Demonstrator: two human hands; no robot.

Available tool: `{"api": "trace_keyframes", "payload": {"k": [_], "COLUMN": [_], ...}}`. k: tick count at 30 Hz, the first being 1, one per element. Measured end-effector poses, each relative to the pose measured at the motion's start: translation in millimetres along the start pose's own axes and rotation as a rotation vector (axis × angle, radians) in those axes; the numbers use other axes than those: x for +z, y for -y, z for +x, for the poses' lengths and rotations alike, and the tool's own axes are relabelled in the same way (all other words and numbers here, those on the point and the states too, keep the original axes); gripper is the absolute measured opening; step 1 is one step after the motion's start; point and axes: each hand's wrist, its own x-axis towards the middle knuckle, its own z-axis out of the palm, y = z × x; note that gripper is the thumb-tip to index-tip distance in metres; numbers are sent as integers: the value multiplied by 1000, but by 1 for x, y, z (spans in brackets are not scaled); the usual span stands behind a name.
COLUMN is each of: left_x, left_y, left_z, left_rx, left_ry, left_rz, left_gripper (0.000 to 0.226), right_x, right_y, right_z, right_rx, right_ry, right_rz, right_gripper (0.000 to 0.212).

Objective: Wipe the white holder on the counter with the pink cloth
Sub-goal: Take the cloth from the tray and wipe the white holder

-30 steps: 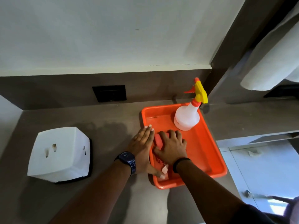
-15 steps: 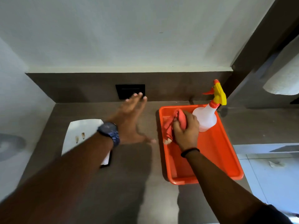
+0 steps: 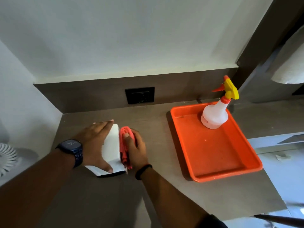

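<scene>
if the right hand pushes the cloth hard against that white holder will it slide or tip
It would probably slide: the holder looks like a light hollow box on a smooth counter. That is likely why the left hand lies flat on top. The cloth, bunched in the right hand, looks soft and should give.

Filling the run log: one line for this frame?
phase: wiping | left hand: steadies holder top | right hand: presses cloth on holder's right side | bottle: upright in tray
</scene>
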Motion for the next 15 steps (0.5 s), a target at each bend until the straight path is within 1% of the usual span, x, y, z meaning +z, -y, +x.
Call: {"api": "trace_keyframes", "payload": {"k": [1,3,6,7,8,11,12,15], "left_x": [2,3,5,6,7,8,8,12], "left_y": [-1,-2,-3,-3,-3,-3,-3,-1], "left_z": [2,3,3,4,5,7,8,8], "left_rx": [2,16,22,23,28,44,39,15], "left_ry": [-30,-68,-115,-132,-148,-155,-155,-174], "left_rz": [9,12,8,13,11,-29,-38,-61], "left_gripper": [153,149,144,141,139,127,127,132], "right_x": [7,15,17,16,16,20,21,20], "right_y": [-2,-5,-16,-22,-26,-24,-21,-7], "right_z": [-1,-3,-15,-21,-27,-32,-28,-7], "right_rx": [14,29,-39,-70,-101,-160,-165,-172], "right_ry": [15,9,-37,-54,-71,-109,-118,-90], "right_rz": [-12,-30,-55,-65,-79,-100,-105,-94], "right_gripper": [21,40,64,68,68,57,57,66]}}
